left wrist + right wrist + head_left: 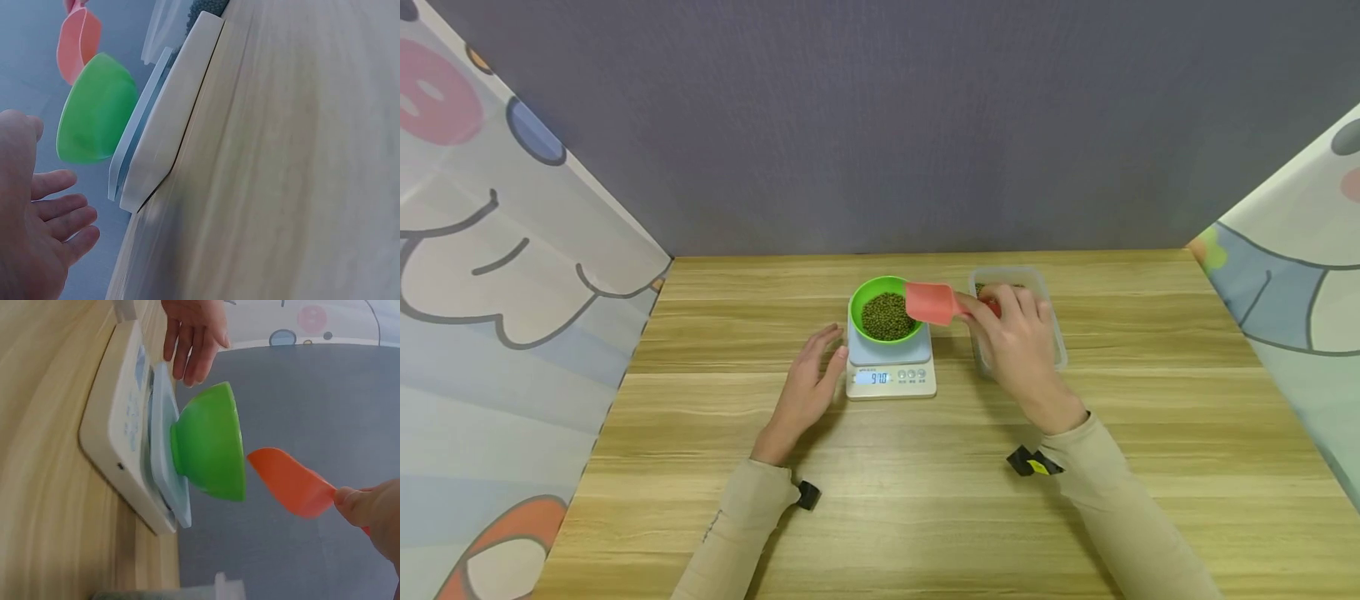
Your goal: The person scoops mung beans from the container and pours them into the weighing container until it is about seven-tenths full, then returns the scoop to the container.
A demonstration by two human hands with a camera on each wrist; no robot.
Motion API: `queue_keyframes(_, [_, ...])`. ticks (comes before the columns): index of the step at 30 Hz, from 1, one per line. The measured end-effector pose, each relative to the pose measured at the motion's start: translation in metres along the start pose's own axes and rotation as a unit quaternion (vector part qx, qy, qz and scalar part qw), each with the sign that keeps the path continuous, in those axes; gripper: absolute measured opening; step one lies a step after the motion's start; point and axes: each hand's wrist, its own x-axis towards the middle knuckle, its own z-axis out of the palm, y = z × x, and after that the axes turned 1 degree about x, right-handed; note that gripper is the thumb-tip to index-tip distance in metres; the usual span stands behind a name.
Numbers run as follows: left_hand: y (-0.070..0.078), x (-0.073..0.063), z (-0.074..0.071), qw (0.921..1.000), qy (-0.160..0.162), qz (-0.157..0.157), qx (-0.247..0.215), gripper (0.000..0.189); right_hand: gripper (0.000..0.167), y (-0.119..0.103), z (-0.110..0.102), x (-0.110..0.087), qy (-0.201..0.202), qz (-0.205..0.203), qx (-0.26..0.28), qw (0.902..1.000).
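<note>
A green bowl (860, 315) holding green beans (887, 317) sits on a white kitchen scale (891, 383). The scale's lit display seems to read 97.0. My right hand (1018, 337) grips a coral-red scoop (930, 302) by its handle. In the head view the scoop's head overlaps the bowl's right rim; the right wrist view shows the scoop (294, 484) tilted above and just off that rim. To the left of the scale is my left hand (805, 383), fingers loosely extended and holding nothing. Seen from the left wrist, those fingers (65, 220) are apart from the bowl (97, 112).
A clear plastic container (1060, 346) with more beans inside stands right of the scale, partly hidden under my right hand. The wood-grain table (887, 508) meets a grey partition (880, 125) at the back. Cartoon-printed panels (497, 333) flank both sides.
</note>
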Motion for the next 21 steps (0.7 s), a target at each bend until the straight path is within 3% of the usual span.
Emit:
queue_keyframes(6, [0.000, 0.000, 0.000, 1.0000, 0.002, -0.002, 0.001, 0.049, 0.039, 0.011, -0.004, -0.012, 0.005, 0.030, 0.044, 0.9985])
queue_keyframes(11, [0.001, -0.001, -0.001, 1.0000, 0.002, 0.000, -0.002, 0.048, 0.041, 0.024, -0.011, -0.022, 0.018, 0.058, 0.072, 0.9955])
queue_keyframes(21, [-0.002, -0.002, -0.002, 1.0000, 0.000, -0.004, -0.002, 0.051, 0.054, 0.053, -0.033, -0.044, 0.024, 0.122, 0.067, 0.9900])
